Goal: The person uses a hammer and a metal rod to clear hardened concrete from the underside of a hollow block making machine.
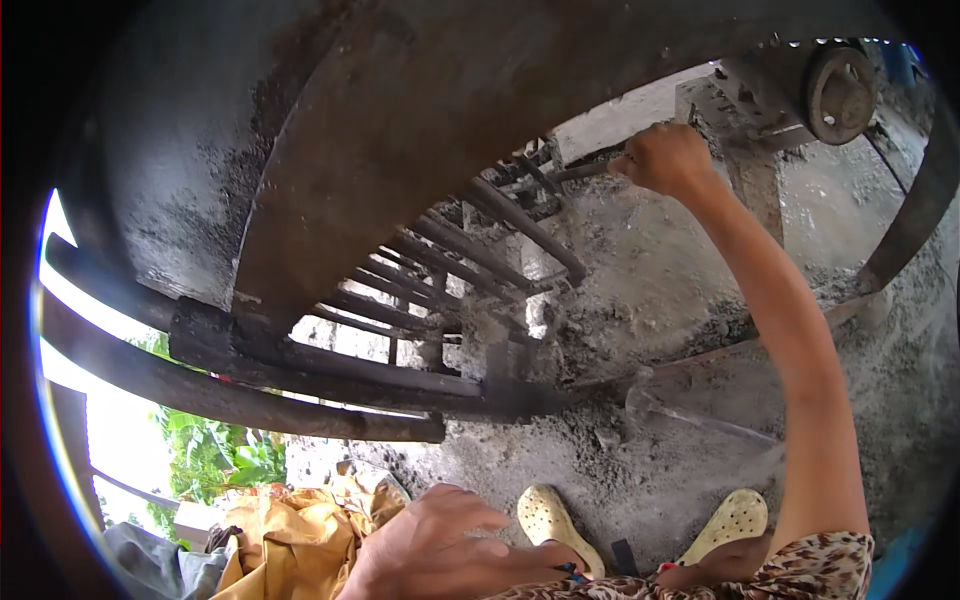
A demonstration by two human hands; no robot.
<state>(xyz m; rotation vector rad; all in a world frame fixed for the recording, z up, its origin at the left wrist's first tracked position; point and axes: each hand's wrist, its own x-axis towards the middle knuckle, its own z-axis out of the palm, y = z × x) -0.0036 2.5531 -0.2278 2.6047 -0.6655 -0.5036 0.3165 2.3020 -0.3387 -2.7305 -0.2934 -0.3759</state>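
My right arm reaches forward and its hand (pixel 672 158) is closed in a fist on a thin dark rod (pixel 585 171). The rod runs left from the fist towards a rack of dark metal bars (pixel 470 245), where its far end is hard to make out. My left hand (pixel 440 535) is low in front of me, a little blurred, its fingers apart and holding nothing. Above the bars hangs a large dark, curved metal drum or housing (pixel 400 120), which hides part of the rack. A yellow-tan cloth (pixel 290 535) lies near my left hand.
A round metal wheel (pixel 840 95) sits at the far right. Grey, dusty ground (pixel 640 480) lies around my yellow clogs (pixel 550 520). A dark curved bar (pixel 915 210) and a low rail (pixel 690 362) bound the right side. Green plants (pixel 225 450) show at left.
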